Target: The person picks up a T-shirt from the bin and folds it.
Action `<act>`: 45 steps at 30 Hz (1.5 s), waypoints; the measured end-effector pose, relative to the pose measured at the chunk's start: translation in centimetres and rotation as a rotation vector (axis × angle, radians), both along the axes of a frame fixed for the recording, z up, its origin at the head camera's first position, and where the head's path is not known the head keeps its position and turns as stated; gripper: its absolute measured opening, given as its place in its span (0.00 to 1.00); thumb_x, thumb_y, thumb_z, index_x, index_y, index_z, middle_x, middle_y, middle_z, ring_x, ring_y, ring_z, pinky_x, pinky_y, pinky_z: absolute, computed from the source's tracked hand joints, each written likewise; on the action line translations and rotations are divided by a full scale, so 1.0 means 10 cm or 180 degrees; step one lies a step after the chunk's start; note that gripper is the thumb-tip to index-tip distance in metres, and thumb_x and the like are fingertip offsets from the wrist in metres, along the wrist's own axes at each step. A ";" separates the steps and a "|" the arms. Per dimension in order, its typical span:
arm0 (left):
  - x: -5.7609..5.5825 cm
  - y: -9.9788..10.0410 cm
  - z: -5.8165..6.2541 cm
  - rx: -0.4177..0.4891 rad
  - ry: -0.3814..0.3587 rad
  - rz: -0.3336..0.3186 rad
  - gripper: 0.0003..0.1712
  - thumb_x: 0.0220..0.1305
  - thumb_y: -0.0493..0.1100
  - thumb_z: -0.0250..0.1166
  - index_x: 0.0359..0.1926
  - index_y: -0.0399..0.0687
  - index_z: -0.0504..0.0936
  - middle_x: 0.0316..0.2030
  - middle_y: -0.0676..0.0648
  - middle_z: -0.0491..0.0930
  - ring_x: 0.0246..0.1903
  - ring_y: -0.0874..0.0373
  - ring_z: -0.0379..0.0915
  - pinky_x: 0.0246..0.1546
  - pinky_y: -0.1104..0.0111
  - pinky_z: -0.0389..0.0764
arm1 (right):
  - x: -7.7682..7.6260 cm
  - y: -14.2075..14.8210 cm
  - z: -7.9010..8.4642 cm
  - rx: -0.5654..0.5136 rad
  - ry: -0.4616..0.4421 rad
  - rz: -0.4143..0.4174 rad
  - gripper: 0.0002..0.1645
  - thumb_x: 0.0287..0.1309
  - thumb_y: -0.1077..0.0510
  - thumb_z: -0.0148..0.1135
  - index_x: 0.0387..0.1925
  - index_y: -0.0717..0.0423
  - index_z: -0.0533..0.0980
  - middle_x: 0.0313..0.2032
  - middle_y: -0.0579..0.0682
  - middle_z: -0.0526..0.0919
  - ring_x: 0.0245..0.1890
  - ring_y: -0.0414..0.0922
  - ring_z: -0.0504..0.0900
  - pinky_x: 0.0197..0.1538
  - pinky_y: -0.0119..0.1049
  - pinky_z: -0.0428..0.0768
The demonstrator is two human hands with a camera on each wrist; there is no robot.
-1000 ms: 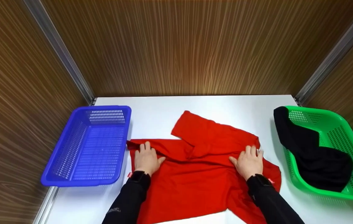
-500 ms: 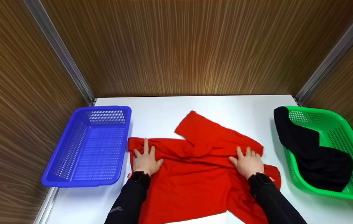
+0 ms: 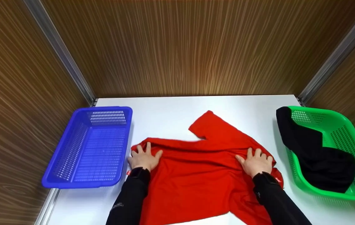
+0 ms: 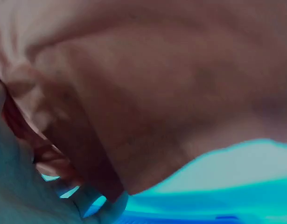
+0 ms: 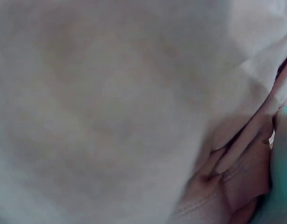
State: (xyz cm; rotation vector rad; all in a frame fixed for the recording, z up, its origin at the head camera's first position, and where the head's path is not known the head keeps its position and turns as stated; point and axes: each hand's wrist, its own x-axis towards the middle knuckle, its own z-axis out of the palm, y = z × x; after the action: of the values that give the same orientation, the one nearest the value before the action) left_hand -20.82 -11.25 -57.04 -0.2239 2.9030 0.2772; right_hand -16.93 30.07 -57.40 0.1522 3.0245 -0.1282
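Hands [image 3: 142, 159] [image 3: 256, 163], two, on one red garment [image 3: 190, 184] between two baskets [image 3: 102, 150] [image 3: 347, 137]

Readable text: none in any view; the marks below are too small to make out.
Left tag: a small red tag [image 3: 128, 172] with pale marks, at the left edge of the red garment [image 3: 193, 179], near the blue basket [image 3: 80, 186]; illegible.
Right tag: another small red tag with whitish marks [image 3: 278, 179], on the garment's right side, just beyond the right cuff [image 3: 265, 179]; illegible.
Left sleeve: the black left sleeve [image 3: 131, 195] bears a pale grey mark [image 3: 118, 205] on its forearm; whether lettering or logo cannot be told.
Wrist views: blurred cloth, nothing legible.
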 end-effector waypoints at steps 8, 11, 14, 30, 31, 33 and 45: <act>-0.08 -0.05 -0.10 0.0063 0.0319 0.0202 0.38 0.73 0.61 0.55 0.77 0.50 0.64 0.68 0.27 0.62 0.64 0.27 0.61 0.62 0.37 0.62 | -0.05 0.05 -0.03 -0.0332 0.0031 -0.0083 0.46 0.75 0.35 0.46 0.74 0.69 0.59 0.59 0.81 0.64 0.57 0.78 0.67 0.59 0.76 0.58; -0.13 -0.08 -0.11 -0.0179 0.0608 0.0067 0.40 0.70 0.52 0.60 0.79 0.50 0.59 0.77 0.34 0.52 0.73 0.30 0.50 0.68 0.38 0.57 | -0.07 0.05 -0.07 -0.0405 0.0297 0.0082 0.43 0.75 0.40 0.51 0.76 0.65 0.58 0.67 0.79 0.62 0.64 0.78 0.63 0.64 0.78 0.50; -0.18 -0.04 -0.10 -0.0418 0.0781 -0.0246 0.41 0.69 0.46 0.59 0.80 0.51 0.56 0.81 0.39 0.43 0.76 0.32 0.43 0.71 0.39 0.55 | -0.06 0.04 -0.10 -0.0396 0.0603 0.0351 0.40 0.72 0.47 0.58 0.75 0.63 0.60 0.73 0.74 0.59 0.71 0.76 0.57 0.68 0.78 0.44; 0.18 0.21 -0.05 0.0407 -0.0187 -0.1164 0.54 0.63 0.70 0.65 0.80 0.53 0.56 0.81 0.39 0.45 0.78 0.32 0.38 0.72 0.35 0.48 | 0.34 -0.47 -0.08 -0.0517 0.0848 0.1796 0.21 0.64 0.52 0.67 0.52 0.62 0.82 0.53 0.61 0.85 0.57 0.59 0.82 0.61 0.69 0.70; 0.17 0.18 -0.07 0.0447 -0.0161 -0.1153 0.54 0.63 0.70 0.64 0.81 0.53 0.55 0.81 0.40 0.43 0.79 0.32 0.36 0.73 0.36 0.45 | 0.36 -0.48 -0.07 -0.0576 0.0540 0.1714 0.27 0.66 0.48 0.66 0.59 0.61 0.80 0.60 0.63 0.81 0.63 0.61 0.78 0.63 0.71 0.67; 0.16 0.15 -0.10 0.0404 0.0016 -0.1197 0.53 0.64 0.69 0.64 0.81 0.52 0.55 0.81 0.40 0.42 0.79 0.33 0.33 0.74 0.37 0.43 | 0.38 -0.47 -0.05 -0.0663 0.0004 0.1566 0.36 0.68 0.42 0.63 0.69 0.58 0.73 0.71 0.64 0.69 0.72 0.65 0.66 0.67 0.74 0.58; 0.43 0.56 0.00 0.0134 -0.0210 -0.1433 0.55 0.57 0.72 0.68 0.78 0.54 0.61 0.78 0.38 0.53 0.75 0.31 0.48 0.67 0.33 0.58 | 0.17 -0.25 -0.19 0.0183 0.1021 0.1225 0.40 0.60 0.45 0.71 0.70 0.53 0.72 0.71 0.63 0.69 0.71 0.71 0.63 0.66 0.78 0.55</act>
State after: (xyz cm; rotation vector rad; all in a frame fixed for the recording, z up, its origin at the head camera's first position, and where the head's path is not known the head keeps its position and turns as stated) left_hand -16.51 -5.67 -57.02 0.4148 2.7782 0.2452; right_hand -15.26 27.61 -59.26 -0.4908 3.3015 -0.0334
